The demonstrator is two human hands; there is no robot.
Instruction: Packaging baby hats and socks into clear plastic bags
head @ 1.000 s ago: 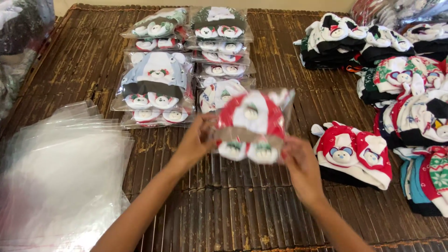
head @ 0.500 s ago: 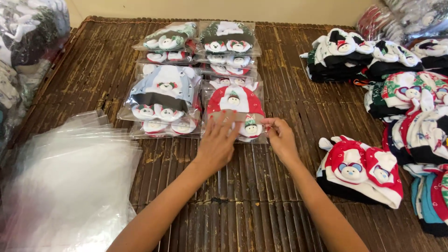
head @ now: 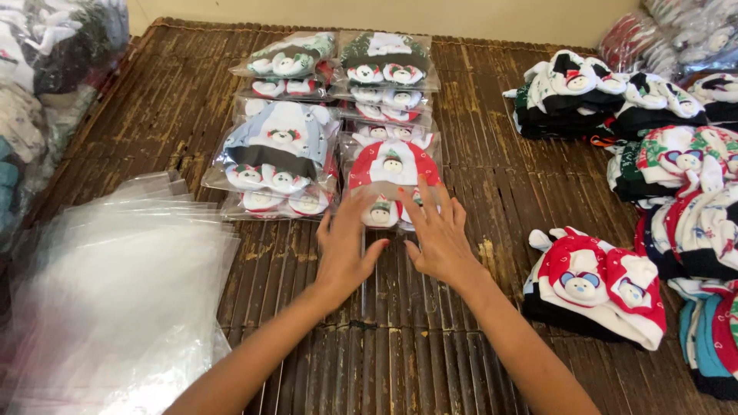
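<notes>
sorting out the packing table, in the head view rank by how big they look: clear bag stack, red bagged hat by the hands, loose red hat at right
1. clear bag stack, though nearness to the camera inflates it.
2 and 3. loose red hat and red bagged hat look alike; unranked.

Bare mat (head: 430,346) lies open around both forearms and between the hands and the near edge. Ahead, two rows of bagged hats (head: 338,123) block the way, the nearest red pack (head: 393,173) touching the fingertips of the left hand (head: 346,250) and right hand (head: 438,238). A sheaf of clear bags (head: 108,292) fills the left side. A loose red hat (head: 596,280) and hat piles (head: 669,146) close off the right.
</notes>
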